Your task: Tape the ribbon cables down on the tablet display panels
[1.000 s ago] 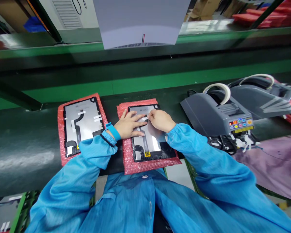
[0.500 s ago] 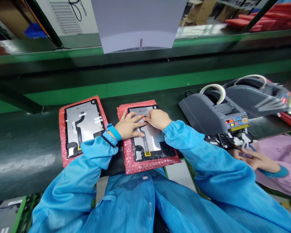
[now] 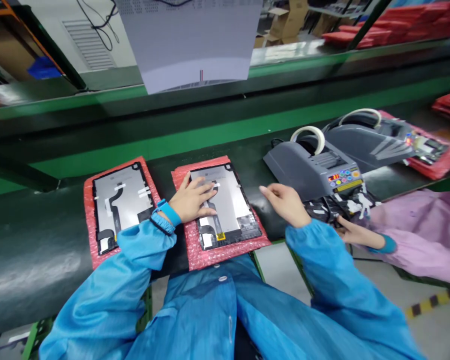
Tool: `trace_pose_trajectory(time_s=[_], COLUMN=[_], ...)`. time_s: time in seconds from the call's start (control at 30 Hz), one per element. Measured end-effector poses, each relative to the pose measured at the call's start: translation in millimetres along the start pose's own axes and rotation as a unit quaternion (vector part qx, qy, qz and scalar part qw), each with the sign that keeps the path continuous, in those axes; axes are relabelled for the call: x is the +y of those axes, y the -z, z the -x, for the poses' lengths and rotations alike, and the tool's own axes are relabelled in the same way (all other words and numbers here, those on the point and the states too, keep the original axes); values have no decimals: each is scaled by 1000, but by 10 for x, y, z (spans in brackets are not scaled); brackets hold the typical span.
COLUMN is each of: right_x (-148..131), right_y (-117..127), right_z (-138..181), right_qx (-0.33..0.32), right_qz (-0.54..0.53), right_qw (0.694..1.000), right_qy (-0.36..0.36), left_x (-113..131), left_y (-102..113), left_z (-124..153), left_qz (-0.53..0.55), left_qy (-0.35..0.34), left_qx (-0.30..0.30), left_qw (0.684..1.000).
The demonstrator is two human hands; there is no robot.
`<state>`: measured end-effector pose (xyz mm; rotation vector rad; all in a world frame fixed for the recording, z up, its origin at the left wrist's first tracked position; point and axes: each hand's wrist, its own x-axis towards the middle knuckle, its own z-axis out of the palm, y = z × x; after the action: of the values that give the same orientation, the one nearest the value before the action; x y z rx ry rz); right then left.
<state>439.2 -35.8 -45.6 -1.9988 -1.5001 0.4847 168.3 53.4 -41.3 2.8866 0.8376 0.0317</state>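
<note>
Tablet panel (image 3: 225,205) is lying face-down on pink bubble wrap (image 3: 225,252) on the table (image 3: 41,260). Left hand (image 3: 191,200) is pressing flat on it, fingers spread; right hand (image 3: 285,200) is hovering open toward the tape dispenser (image 3: 311,167). Looks thin and fragile, so I'd hold it by the edges.

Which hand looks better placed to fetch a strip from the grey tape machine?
The right hand, probably. It hangs open in the air beside the tape dispenser, touching nothing. The left hand lies flat on the middle panel, farther from the machine.
</note>
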Motion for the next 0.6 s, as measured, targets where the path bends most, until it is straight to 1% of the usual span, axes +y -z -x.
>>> trace_pose_trajectory(time_s=[0.03,0.07,0.1,0.17,0.23,0.27,0.33,0.4,0.47,0.53,0.6], right_x=[186,356,505,720,838,872,909,932,957,995,1042], right_y=[65,126,183,287,380,422,485,508,494,466,447], right_z=[160,306,428,563,546,494,353,228,169,181,234], right_qx=[23,54,91,169,231,250,273,296,331,373,403], right_qz=[-65,-128,-190,-295,-368,-393,-425,-438,-437,-427,-415], right_qw=[997,987,968,915,866,849,830,820,815,807,801], right_qy=[-37,-85,-137,-219,-249,-249,-239,-219,-190,-165,-154], left_x=[17,33,47,73,104,124,173,226,272,309,336], left_y=[7,13,18,27,40,50,79,116,157,193,217], left_z=[0,-2,-7,-33,-72,-93,-122,-130,-121,-111,-117], left_qz=[-7,-12,-16,-19,-27,-33,-51,-71,-84,-87,-81], left_qy=[2,7,15,38,62,74,95,111,119,118,108], left_qx=[-3,-4,-2,5,17,22,28,37,53,72,94], left_qw=[1000,1000,1000,999,998,996,994,991,988,987,986])
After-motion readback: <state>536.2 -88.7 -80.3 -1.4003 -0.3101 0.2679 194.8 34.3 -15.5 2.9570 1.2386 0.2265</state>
